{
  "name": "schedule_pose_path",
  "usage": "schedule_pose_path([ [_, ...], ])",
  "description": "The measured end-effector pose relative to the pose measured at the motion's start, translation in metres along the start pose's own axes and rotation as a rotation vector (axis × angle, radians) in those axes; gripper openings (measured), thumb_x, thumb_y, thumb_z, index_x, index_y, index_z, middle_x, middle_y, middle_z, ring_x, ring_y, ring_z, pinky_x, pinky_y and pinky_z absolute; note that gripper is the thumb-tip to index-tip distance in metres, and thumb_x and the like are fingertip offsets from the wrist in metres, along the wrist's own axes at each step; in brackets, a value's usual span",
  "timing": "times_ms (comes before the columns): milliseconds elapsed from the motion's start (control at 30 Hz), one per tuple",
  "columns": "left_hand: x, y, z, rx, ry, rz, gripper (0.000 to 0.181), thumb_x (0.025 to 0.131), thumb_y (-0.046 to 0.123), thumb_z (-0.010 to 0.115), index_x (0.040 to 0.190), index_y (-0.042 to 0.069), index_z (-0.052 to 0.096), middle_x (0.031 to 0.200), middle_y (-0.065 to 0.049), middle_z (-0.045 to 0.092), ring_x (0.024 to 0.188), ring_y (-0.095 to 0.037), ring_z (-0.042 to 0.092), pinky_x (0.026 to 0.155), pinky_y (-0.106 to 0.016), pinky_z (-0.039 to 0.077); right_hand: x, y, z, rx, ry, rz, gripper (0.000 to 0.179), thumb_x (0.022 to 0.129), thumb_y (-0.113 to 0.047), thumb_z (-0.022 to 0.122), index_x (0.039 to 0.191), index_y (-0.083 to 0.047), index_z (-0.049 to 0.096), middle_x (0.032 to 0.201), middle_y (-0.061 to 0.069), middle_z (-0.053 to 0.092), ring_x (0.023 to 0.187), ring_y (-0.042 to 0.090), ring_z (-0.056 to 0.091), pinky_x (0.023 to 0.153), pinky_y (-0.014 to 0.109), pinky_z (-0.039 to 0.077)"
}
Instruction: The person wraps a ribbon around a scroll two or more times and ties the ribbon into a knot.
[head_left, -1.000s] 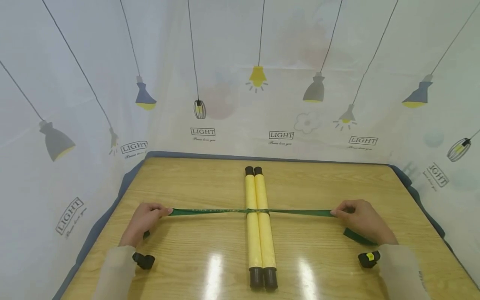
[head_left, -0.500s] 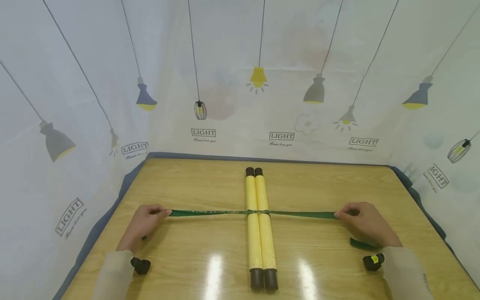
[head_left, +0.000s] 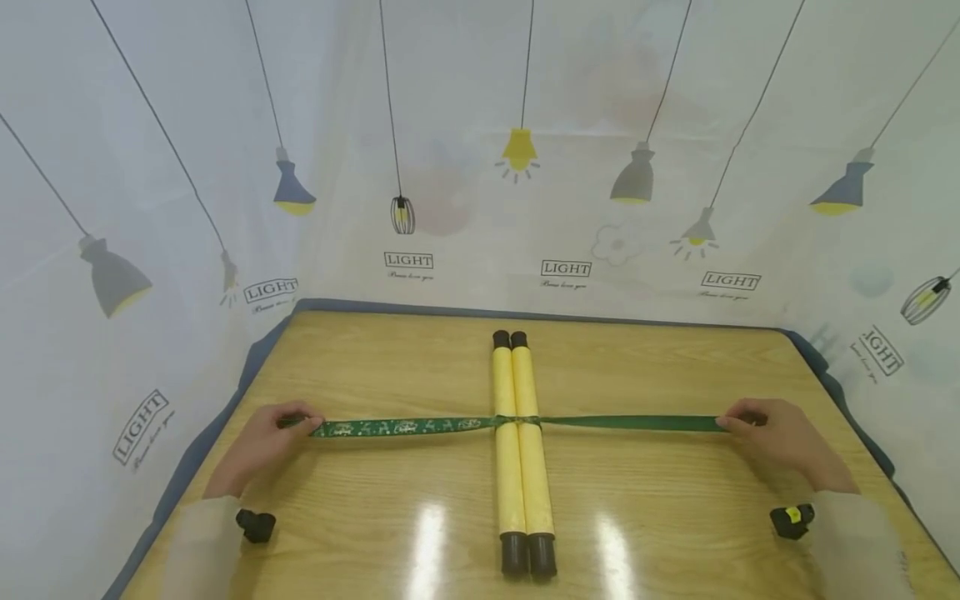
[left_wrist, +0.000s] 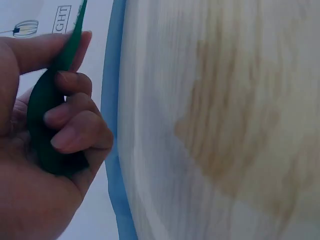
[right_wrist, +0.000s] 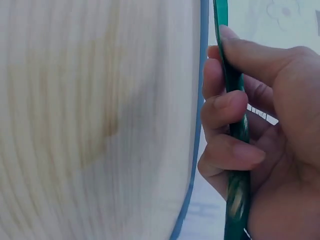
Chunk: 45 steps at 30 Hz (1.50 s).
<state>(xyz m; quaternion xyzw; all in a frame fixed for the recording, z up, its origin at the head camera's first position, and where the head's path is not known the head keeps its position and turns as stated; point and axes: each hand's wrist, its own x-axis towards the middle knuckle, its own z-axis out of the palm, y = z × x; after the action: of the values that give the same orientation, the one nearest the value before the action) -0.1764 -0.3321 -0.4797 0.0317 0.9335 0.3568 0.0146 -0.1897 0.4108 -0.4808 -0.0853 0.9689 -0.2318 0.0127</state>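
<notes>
Two yellow rods (head_left: 519,475) with dark brown end caps lie side by side on the wooden table. Around their middle runs a green ribbon (head_left: 420,427), knotted or crossed on top, printed with white festive figures on its left length. My left hand (head_left: 266,442) pinches the left length between thumb and forefinger. In the left wrist view its tail (left_wrist: 47,107) runs inside the curled fingers. On the other side my right hand (head_left: 783,437) pinches the right length, whose tail (right_wrist: 239,192) passes down through the palm in the right wrist view. Both lengths stretch nearly straight outward.
The wooden table (head_left: 375,358) has a blue-grey edge (head_left: 540,318). White sheeting (head_left: 480,75) with printed lamps surrounds it at the back and sides. Each wrist carries a small black camera (head_left: 257,526).
Both hands have moved apart, the right one farther. More ribbon shows on each side of the rods, and the printed face of the left length has turned up. The rods stay in place.
</notes>
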Motion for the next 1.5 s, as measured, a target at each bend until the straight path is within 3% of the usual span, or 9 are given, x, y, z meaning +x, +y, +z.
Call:
schedule_pose_path([
  [233,0.000,-0.011,0.001,0.071,0.004,-0.031,0.015,0.099,0.032,0.069,0.103,0.019,0.075,0.114,-0.008,0.073,0.105,-0.025,0.063,0.089,-0.041,0.048,-0.006,0.016,-0.017,-0.040,-0.003,0.057,0.033,0.103,-0.037,0.063,0.106,-0.007,0.074,0.098,0.010,0.073,0.081,0.015,0.061,0.067,0.033,0.048],
  [533,0.002,-0.010,0.014,0.143,-0.032,-0.017,0.012,0.096,0.025,0.073,0.100,0.014,0.074,0.113,-0.013,0.073,0.114,-0.038,0.064,0.098,-0.058,0.050,-0.006,0.031,-0.004,-0.104,0.099,0.041,0.019,0.100,-0.020,0.068,0.100,-0.002,0.074,0.100,0.023,0.074,0.095,0.046,0.066,0.081,0.059,0.051],
  [667,0.003,-0.006,0.015,0.175,-0.051,-0.019,0.016,0.095,0.025,0.074,0.101,0.010,0.073,0.109,-0.014,0.072,0.109,-0.037,0.065,0.094,-0.057,0.051,-0.008,0.034,-0.001,-0.098,0.136,0.045,0.025,0.101,-0.020,0.066,0.107,0.003,0.072,0.112,0.035,0.067,0.105,0.057,0.058,0.085,0.067,0.047],
  [767,0.004,-0.001,0.014,0.213,-0.021,-0.006,0.020,0.095,0.027,0.074,0.102,0.008,0.074,0.109,-0.015,0.069,0.109,-0.037,0.057,0.091,-0.057,0.050,-0.008,0.032,-0.001,-0.095,0.173,0.050,0.031,0.101,-0.024,0.065,0.112,0.005,0.070,0.118,0.040,0.062,0.107,0.059,0.055,0.085,0.068,0.046],
  [900,0.005,0.012,0.015,0.241,0.053,0.042,0.023,0.094,0.026,0.075,0.105,0.006,0.073,0.112,-0.021,0.064,0.113,-0.043,0.047,0.092,-0.060,0.045,-0.007,0.021,-0.004,-0.085,0.181,0.062,0.038,0.102,-0.031,0.064,0.116,0.005,0.068,0.119,0.037,0.062,0.103,0.053,0.058,0.081,0.062,0.049],
  [1000,0.007,0.027,0.020,0.224,0.066,0.070,0.021,0.094,0.026,0.075,0.099,0.006,0.072,0.105,-0.018,0.064,0.107,-0.040,0.051,0.089,-0.056,0.047,-0.005,0.007,-0.006,-0.063,0.146,0.065,0.043,0.103,-0.035,0.063,0.118,0.005,0.066,0.118,0.034,0.064,0.100,0.048,0.062,0.079,0.058,0.051],
  [1200,0.009,0.063,0.039,0.154,-0.056,0.037,0.027,0.097,0.034,0.072,0.088,0.010,0.065,0.087,-0.006,0.061,0.075,-0.019,0.051,0.067,-0.034,0.044,-0.001,-0.021,-0.002,-0.047,0.059,0.077,0.047,0.102,-0.039,0.062,0.114,0.006,0.066,0.106,0.028,0.069,0.090,0.038,0.066,0.074,0.052,0.055],
  [1333,0.009,0.083,0.056,0.121,-0.135,-0.008,0.034,0.098,0.041,0.069,0.082,0.011,0.061,0.076,-0.004,0.059,0.064,-0.017,0.048,0.059,-0.031,0.040,0.002,-0.033,0.004,-0.059,0.009,0.100,0.049,0.101,-0.043,0.063,0.108,0.006,0.066,0.098,0.021,0.071,0.086,0.034,0.067,0.074,0.052,0.054],
  [1500,0.008,0.102,0.078,0.125,-0.182,-0.063,0.040,0.098,0.045,0.068,0.074,0.013,0.061,0.063,-0.001,0.052,0.055,-0.016,0.042,0.054,-0.031,0.035,0.008,-0.042,0.010,-0.066,-0.087,0.149,0.060,0.102,-0.053,0.057,0.107,0.006,0.067,0.101,0.022,0.071,0.087,0.033,0.067,0.075,0.052,0.054],
])
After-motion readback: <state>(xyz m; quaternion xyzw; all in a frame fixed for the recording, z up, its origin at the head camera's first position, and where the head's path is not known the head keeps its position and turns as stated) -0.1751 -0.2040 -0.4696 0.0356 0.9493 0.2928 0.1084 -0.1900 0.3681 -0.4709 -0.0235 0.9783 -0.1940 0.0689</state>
